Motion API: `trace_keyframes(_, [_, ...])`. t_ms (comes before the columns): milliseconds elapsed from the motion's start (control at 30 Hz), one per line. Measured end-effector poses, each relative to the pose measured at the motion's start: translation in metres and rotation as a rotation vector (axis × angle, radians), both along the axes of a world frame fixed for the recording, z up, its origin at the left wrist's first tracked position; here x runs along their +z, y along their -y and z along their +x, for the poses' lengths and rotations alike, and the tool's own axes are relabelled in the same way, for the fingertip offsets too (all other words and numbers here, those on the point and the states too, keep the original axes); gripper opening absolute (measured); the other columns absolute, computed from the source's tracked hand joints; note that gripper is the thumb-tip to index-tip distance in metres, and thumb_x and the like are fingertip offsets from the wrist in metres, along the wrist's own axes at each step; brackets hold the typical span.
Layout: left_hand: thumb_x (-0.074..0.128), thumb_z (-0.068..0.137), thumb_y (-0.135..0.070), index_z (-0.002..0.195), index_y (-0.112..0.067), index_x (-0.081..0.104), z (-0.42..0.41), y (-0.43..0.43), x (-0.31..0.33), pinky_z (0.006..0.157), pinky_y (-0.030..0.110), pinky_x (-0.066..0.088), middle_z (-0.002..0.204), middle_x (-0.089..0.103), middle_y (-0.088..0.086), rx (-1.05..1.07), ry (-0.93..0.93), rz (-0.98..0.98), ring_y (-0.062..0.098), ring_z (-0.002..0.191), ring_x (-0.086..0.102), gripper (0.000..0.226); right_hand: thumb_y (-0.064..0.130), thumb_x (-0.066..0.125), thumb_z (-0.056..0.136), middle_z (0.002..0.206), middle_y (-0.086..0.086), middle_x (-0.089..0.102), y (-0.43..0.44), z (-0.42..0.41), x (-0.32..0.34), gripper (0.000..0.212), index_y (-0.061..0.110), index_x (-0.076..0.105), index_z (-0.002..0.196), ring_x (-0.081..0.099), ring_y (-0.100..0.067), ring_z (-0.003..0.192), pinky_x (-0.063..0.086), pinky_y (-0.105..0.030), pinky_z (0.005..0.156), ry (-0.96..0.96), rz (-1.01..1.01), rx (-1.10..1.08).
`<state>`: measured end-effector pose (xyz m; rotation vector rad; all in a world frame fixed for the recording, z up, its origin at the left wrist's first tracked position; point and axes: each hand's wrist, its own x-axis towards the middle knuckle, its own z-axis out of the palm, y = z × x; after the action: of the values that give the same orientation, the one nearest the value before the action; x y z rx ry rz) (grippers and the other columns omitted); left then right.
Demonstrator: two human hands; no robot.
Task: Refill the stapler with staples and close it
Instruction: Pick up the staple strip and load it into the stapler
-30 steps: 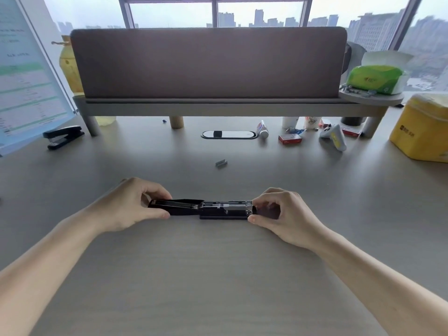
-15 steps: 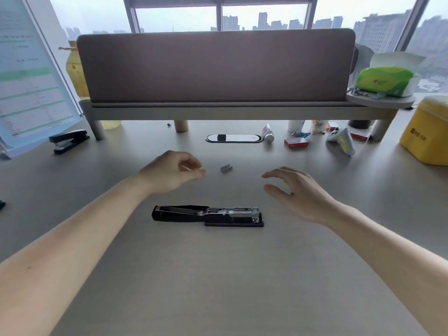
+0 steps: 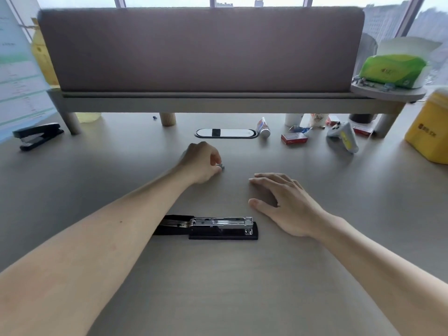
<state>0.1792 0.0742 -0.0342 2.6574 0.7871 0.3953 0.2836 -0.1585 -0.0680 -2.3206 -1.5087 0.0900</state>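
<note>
Left hand fingertips pinched on staples; right hand open, empty; stapler open

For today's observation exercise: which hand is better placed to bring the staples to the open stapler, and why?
Left. The left hand already pinches the staples; the right hand is empty, beside the stapler.

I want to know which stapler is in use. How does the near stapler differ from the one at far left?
The near stapler lies opened flat, metal channel exposed; the far stapler is closed. The near one sits between the arms; the far one sits at the desk edge, untouched. Both are black.
</note>
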Motion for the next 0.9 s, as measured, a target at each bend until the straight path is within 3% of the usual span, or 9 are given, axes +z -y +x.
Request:
trace_keyframes(133, [0.077,0.088,-0.017,0.1,-0.015,0.079,0.002,0.003,-0.002,0.081,0.026,0.049,0.097,0.077,0.004,-0.076,0.012,0.022,0.024,0.096,0.071,0.013,0.074,0.039,0.087,0.159,0.017,0.048,-0.001,0.001,-0.001,0.074,0.036,0.052,0.149,0.035,-0.008,0.151,0.028,-0.038,0.124,-0.02,0.014,-0.008])
trace_keyframes(233, [0.077,0.089,-0.014,0.107,-0.013,0.076,-0.013,0.012,0.004,0.078,0.026,0.051,0.101,0.078,0.004,-0.147,0.046,-0.007,0.023,0.09,0.073,0.018,0.06,0.056,0.095,0.153,0.015,0.055,0.0,0.0,-0.001,0.057,0.033,0.058,0.145,0.042,-0.009,0.146,0.034,-0.033,0.12,-0.041,0.064,-0.013])
trace_keyframes(367, [0.08,0.088,-0.01,0.109,-0.015,0.071,-0.044,0.036,0.018,0.079,0.03,0.058,0.094,0.076,-0.001,-0.248,0.162,-0.08,0.018,0.082,0.073,0.023,0.039,0.065,0.099,0.118,0.014,0.076,0.002,-0.004,0.005,0.031,0.03,0.072,0.128,0.067,-0.006,0.108,0.045,-0.023,0.09,-0.219,0.269,-0.095])
trace_keyframes(500, [0.083,0.085,-0.008,0.112,-0.013,0.066,-0.074,0.059,0.026,0.077,0.021,0.057,0.092,0.074,-0.003,-0.339,0.253,-0.086,0.011,0.082,0.071,0.032,0.034,0.066,0.1,0.089,0.005,0.083,-0.005,-0.019,0.021,0.016,0.024,0.079,0.103,0.078,-0.01,0.085,0.06,-0.036,0.085,-0.535,0.392,-0.099])
trace_keyframes(600, [0.083,0.086,-0.009,0.116,-0.013,0.064,-0.089,0.071,0.029,0.082,0.016,0.055,0.095,0.074,-0.004,-0.376,0.278,-0.062,0.008,0.09,0.07,0.035,0.041,0.065,0.099,0.087,0.004,0.084,-0.012,-0.035,0.035,0.026,0.019,0.079,0.095,0.076,-0.008,0.078,0.061,-0.042,0.085,-0.655,0.326,-0.042])
trace_keyframes(700, [0.083,0.086,-0.012,0.116,-0.013,0.064,-0.094,0.076,0.031,0.083,0.017,0.053,0.095,0.075,-0.005,-0.382,0.285,-0.027,0.007,0.094,0.068,0.035,0.038,0.071,0.095,0.084,-0.001,0.084,-0.012,-0.044,0.044,0.025,0.015,0.08,0.092,0.073,-0.01,0.074,0.062,-0.039,0.085,-0.75,0.302,-0.019])
trace_keyframes(900, [0.085,0.085,-0.013,0.11,-0.012,0.068,-0.096,0.077,0.035,0.082,0.014,0.056,0.092,0.077,-0.005,-0.382,0.325,-0.042,0.005,0.091,0.072,0.03,0.016,0.077,0.094,0.083,-0.009,0.084,-0.008,-0.052,0.052,0.007,0.01,0.079,0.09,0.072,-0.013,0.072,0.062,-0.028,0.076,-0.843,0.328,-0.039])
